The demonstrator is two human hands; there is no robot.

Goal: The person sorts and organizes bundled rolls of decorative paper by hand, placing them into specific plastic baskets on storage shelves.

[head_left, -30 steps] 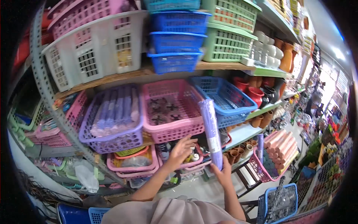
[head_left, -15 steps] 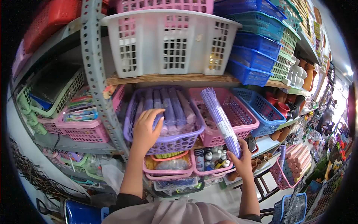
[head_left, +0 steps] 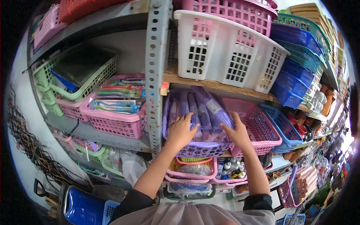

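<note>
A purple basket [head_left: 204,150] on the shelf holds several plastic-wrapped bundles of thin purple stems [head_left: 194,110]. On top, at the basket's right side, a bundle with a white label [head_left: 213,107] lies slanted. My right hand [head_left: 239,131] is at the lower end of this bundle, thumb and fingers around it. My left hand [head_left: 182,130] rests over the front ends of the other bundles, fingers spread and gripping nothing.
A pink basket [head_left: 258,146] and a blue basket [head_left: 285,127] stand to the right. Left of the perforated metal post [head_left: 153,75] is a pink basket of packaged items [head_left: 116,122]. A white basket [head_left: 228,48] sits on the shelf above; bottles [head_left: 232,168] stand below.
My right hand has brought the labelled bundle left and down into the purple basket, onto the other bundles. My view has turned left, so the shelves appear further right.
</note>
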